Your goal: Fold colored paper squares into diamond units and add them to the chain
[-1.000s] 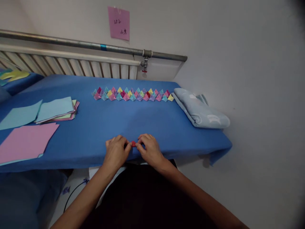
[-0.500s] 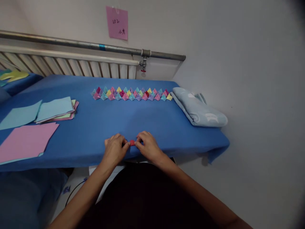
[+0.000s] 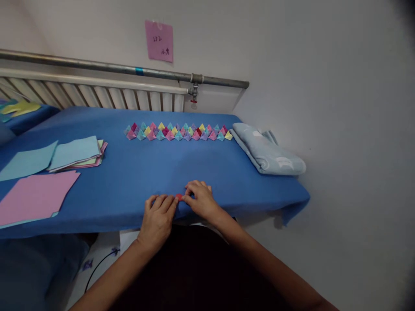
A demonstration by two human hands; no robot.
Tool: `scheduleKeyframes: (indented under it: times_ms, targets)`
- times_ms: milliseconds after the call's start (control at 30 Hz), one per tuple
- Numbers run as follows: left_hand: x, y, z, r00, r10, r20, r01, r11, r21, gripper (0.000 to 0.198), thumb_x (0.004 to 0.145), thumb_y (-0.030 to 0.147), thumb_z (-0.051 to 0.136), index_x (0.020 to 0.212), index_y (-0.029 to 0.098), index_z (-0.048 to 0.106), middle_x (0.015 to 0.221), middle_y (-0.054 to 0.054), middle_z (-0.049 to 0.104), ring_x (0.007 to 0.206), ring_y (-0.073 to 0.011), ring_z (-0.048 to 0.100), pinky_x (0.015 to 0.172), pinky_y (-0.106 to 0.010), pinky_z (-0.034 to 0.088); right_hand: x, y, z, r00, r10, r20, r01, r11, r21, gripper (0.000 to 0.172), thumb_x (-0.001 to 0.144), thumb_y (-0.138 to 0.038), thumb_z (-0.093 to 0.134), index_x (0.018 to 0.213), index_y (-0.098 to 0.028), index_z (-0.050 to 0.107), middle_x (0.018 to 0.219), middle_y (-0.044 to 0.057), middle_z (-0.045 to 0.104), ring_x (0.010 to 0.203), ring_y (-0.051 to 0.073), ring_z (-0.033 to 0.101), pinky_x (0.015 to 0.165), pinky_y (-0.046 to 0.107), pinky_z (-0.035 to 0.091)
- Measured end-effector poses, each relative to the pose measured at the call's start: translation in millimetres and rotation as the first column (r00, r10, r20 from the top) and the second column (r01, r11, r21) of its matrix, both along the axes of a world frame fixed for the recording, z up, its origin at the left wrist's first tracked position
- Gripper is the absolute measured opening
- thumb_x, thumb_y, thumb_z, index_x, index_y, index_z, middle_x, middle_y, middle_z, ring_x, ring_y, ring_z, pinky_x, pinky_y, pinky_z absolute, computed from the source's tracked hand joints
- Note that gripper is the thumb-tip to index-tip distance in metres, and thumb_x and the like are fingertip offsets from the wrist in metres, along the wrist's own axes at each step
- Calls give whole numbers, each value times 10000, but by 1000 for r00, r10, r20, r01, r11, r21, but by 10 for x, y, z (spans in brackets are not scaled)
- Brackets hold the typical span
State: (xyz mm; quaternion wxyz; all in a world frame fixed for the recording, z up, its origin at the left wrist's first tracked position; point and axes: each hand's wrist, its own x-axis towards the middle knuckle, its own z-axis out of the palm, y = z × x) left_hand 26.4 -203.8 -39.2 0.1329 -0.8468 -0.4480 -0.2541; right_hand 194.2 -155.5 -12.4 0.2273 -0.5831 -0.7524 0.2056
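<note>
Red paper piece (image 3: 178, 197), small and mostly hidden, lies on the blue cloth-covered table (image 3: 136, 172) close to its near edge, between the two hands. The right hand (image 3: 201, 201) has its fingers curled and seems to pinch the piece's right side between thumb and forefinger. The left hand (image 3: 158, 218) lies flat with its fingers stretched out, and its fingertips touch the piece from the left without gripping it.

The piece sits so near the edge that a sideways push from the flat left fingers could, I judge, slide it over the edge and onto the person's lap. The cloth is soft and could bunch under pressure, so a crease pressed here may come out crooked. The pinch covers very little paper and could slip.

At the far side, a row of folded paper shapes (image 3: 178, 133) in pink, yellow, teal and purple runs across the table. A folded light-blue towel (image 3: 267, 151) lies just beside its right end. To the left lie a stack of coloured paper sheets (image 3: 76, 152), a single light-blue sheet (image 3: 27, 160) and a pink sheet (image 3: 34, 196), all well apart from the hands. Nothing lies between the hands and the row.
</note>
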Motion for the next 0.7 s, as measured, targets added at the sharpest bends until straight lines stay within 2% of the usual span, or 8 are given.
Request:
scheduleKeyframes:
  times_ms: [200,400,567,700]
  targets:
    - [3,-69,-94,999,45,-3,-45,999,24,437,826,-10,385,1204,86,580,1149,-129,661,1028,-264,551,902,-427,349,61,-4,33,1000,16,-2,-16,999,-27,102,782,-189,670,708,-193,598,1079,9,619,991,187,502,818,334,281]
    - [20,-78,-115,999,49,15,-49,999,4,439,829,2,383,1206,97,587,1159,-127,660,1040,-265,552,907,-425,354,-14,-40,-40,1000,-27,12,26,997,72,170,796,-381,682,771,-223,623,1029,8,634,980,201,498,806,340,275]
    - [-4,-86,-193,993,52,109,-59,996,65,446,843,-6,340,1170,119,617,1136,-101,679,1035,-221,572,913,-388,350,-5,-39,-36,1000,-10,-7,11,999,38,126,778,-318,707,759,-228,621,1019,-20,638,979,194,503,793,326,270]
    - [-4,-94,-280,990,65,124,-80,989,127,433,849,8,335,1111,134,656,1131,-93,688,1027,-216,582,898,-376,357,11,-26,-47,999,-19,-37,21,998,53,133,751,-296,731,743,-228,618,1011,-31,639,981,186,505,799,318,269]
